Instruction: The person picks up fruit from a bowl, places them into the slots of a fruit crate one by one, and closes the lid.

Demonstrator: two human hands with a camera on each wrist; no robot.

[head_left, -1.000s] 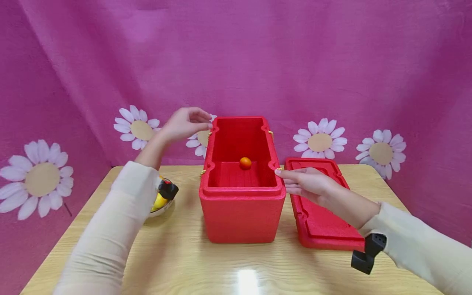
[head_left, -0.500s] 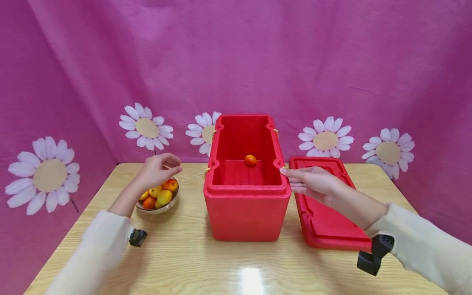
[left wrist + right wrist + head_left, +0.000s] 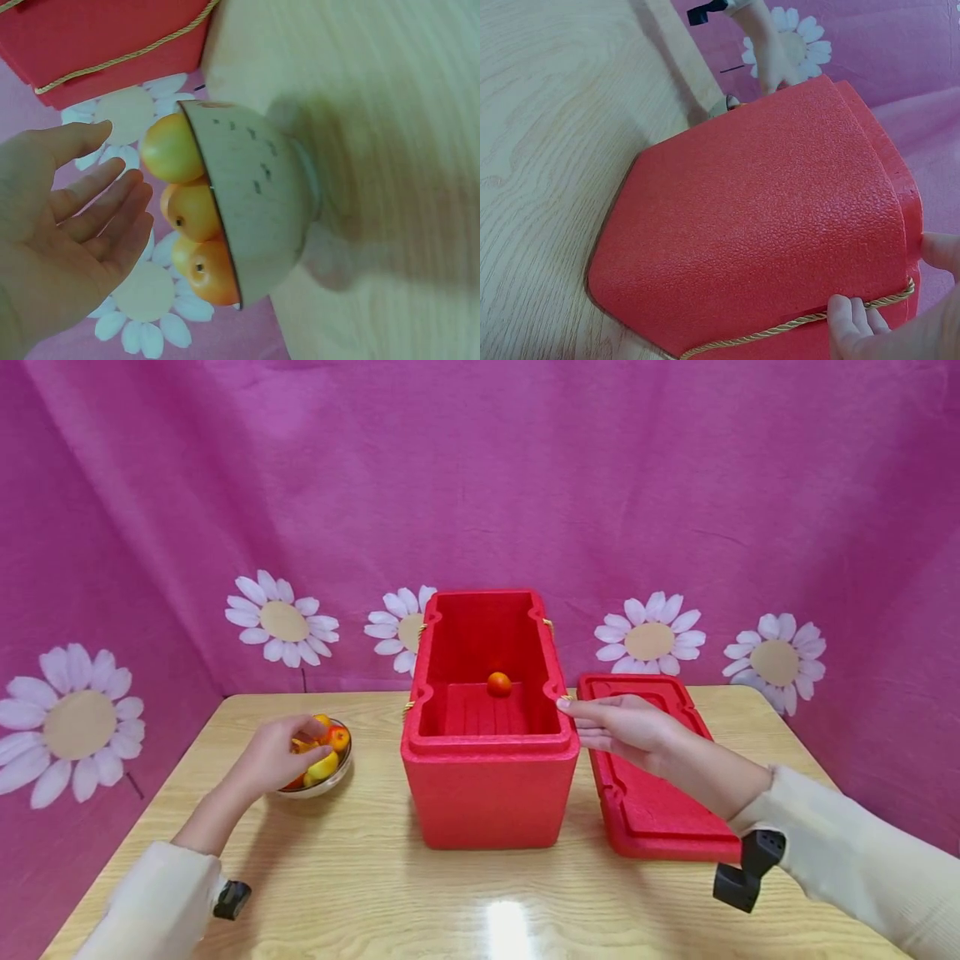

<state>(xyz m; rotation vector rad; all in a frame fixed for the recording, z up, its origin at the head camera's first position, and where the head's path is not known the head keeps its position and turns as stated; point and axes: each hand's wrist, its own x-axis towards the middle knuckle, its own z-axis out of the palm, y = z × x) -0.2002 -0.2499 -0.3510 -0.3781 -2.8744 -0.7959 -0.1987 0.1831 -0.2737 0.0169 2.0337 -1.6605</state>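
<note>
My left hand is over a white bowl of fruit at the table's left. Its fingers are loosely bent and apart, and the left wrist view shows a gap between them and the fruit. Several yellow and orange fruits fill the bowl, a yellow-green one among them. In the middle stands a tall red box without its lid. One small orange fruit lies on its floor. With the thumb on the rim and fingers against the outer wall by a gold rope, my right hand holds the box.
The red lid lies flat on the wooden table, right of the box and partly behind my right arm. A pink cloth with white daisies hangs behind and at both sides.
From above the box's left edge, my left hand has moved left and down to the fruit bowl. My right hand stays on the box rim.
</note>
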